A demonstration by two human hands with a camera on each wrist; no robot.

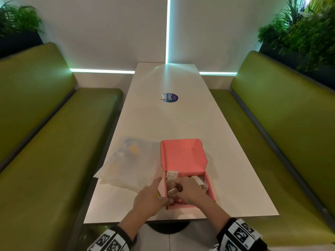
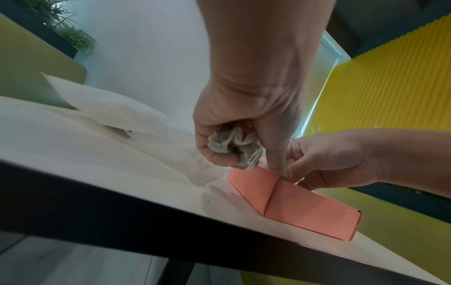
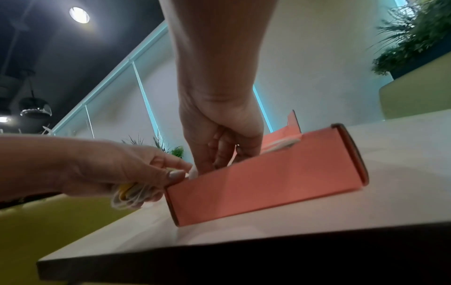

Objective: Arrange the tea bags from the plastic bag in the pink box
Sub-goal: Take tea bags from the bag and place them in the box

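Note:
The pink box [image 1: 210, 187] stands open at the near table edge, its lid [image 1: 183, 156] tipped back. Several tea bags [image 1: 171, 175] lie inside it. My left hand [image 1: 154, 196] grips a crumpled bunch of tea bags [image 2: 231, 143] in its palm, with a yellow tag [image 3: 125, 190] showing. Its thumb touches the box's near left corner [image 2: 278, 179]. My right hand [image 1: 186, 191] reaches down into the box and pinches one tea bag [image 1: 171, 191] at the left side. The plastic bag [image 1: 130, 165] lies flat just left of the box.
The long white table [image 1: 163, 120] carries a round blue sticker [image 1: 169, 97] further back. Green benches [image 1: 45, 142] run along both sides. The box sits close to the near table edge [image 3: 219, 248].

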